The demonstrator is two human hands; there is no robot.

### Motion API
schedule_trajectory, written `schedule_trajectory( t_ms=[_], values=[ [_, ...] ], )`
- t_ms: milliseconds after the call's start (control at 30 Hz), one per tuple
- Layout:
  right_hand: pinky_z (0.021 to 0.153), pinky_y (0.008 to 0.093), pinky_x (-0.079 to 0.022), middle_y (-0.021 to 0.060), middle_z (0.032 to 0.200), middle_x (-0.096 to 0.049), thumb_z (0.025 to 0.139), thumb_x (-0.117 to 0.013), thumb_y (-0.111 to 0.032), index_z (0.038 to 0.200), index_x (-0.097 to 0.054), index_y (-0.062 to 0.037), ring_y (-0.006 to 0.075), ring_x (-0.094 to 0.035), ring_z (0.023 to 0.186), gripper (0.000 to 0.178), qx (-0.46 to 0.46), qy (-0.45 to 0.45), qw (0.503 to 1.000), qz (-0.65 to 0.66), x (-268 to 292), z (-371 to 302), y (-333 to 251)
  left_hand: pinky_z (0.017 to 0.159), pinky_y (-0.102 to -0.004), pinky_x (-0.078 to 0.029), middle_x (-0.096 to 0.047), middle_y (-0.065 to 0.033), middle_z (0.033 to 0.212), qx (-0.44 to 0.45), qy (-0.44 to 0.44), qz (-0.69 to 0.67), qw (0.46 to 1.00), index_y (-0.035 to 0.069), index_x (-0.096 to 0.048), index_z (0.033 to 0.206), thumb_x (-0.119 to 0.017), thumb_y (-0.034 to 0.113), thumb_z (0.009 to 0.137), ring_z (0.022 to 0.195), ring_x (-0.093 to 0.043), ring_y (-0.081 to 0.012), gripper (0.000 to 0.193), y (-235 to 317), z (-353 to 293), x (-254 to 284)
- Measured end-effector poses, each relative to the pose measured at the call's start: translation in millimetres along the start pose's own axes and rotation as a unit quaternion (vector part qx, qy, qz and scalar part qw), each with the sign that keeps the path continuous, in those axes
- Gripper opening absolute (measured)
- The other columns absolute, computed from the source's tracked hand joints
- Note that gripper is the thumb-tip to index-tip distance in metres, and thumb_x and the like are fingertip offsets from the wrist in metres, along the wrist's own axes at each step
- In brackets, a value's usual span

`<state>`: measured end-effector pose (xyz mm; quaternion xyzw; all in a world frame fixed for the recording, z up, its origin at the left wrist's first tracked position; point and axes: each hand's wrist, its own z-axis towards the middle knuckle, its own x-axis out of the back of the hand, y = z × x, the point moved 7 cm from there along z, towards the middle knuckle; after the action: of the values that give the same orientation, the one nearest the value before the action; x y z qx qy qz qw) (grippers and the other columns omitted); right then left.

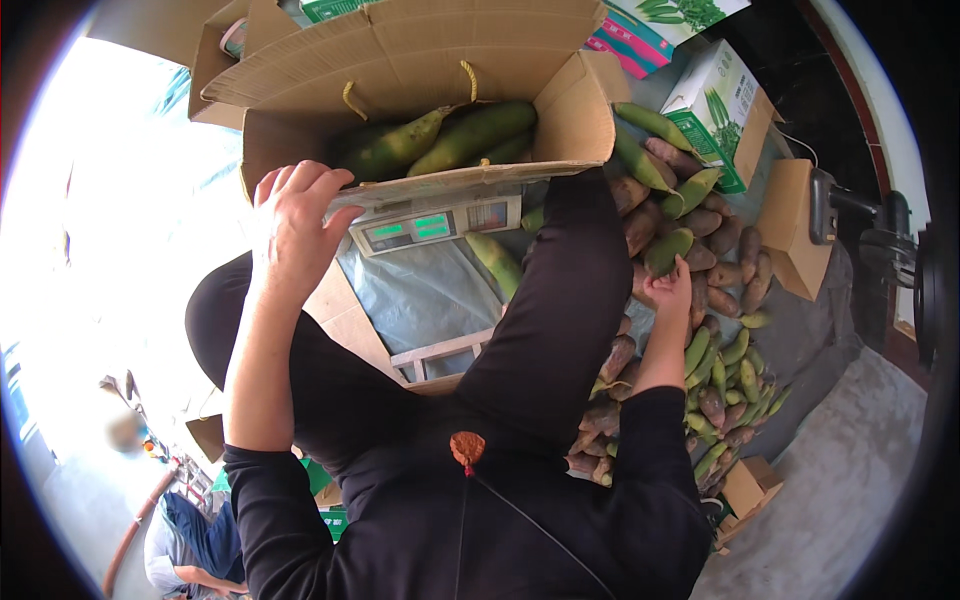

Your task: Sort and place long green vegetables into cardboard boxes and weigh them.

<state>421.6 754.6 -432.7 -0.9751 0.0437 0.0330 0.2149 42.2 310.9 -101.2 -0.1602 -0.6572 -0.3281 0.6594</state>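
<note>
In the head view, the right hand (672,290) has its fingers closed around the near end of a green radish (668,252), which lies over the heap of brownish roots (728,272) right of the knee. A firm but gentle hold, lifted straight up, should spare the neighbours from rolling. The left hand (295,215) has bent fingers at the near rim of the cardboard carton (575,110), thumb spread; whether they grip, I cannot tell. Light pressure there would best steady it.
</note>
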Motion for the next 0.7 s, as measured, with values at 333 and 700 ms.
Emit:
schedule_trajectory(
  t_ms=[333, 700],
  values=[
    [0.1, 0.0395, -0.04, 0.0166, 0.12, -0.056, 0.077, -0.067, -0.019, 0.133, -0.038, 0.0019, 0.0263, -0.052, 0.115, 0.067, 0.353, -0.385, 0.81, -0.266, -154.9, -231.0, -63.7, 0.096, -0.0414, -0.038, -0.061, -0.0084, 0.096, -0.012, -0.009, -0.023, 1.0, 0.007, -0.068, 0.098, -0.075, 0.014, 0.071, 0.099, -0.057, -0.0294, 0.029, -6.2, -5.8, -2.7],
    [0.093, 0.0301, -0.043, 0.012, 0.114, -0.061, 0.075, -0.069, -0.017, 0.133, -0.04, -0.0028, 0.017, -0.057, 0.106, 0.066, 0.283, -0.595, 0.558, -0.505, -344.3, -382.9, 12.6, 0.095, -0.0405, -0.038, -0.061, -0.0076, 0.093, -0.01, 0.0, -0.025, 1.0, 0.007, -0.068, 0.097, -0.074, 0.013, 0.073, 0.098, -0.057, -0.0261, 0.026, -6.3, -8.2, 4.8]
  ],
)
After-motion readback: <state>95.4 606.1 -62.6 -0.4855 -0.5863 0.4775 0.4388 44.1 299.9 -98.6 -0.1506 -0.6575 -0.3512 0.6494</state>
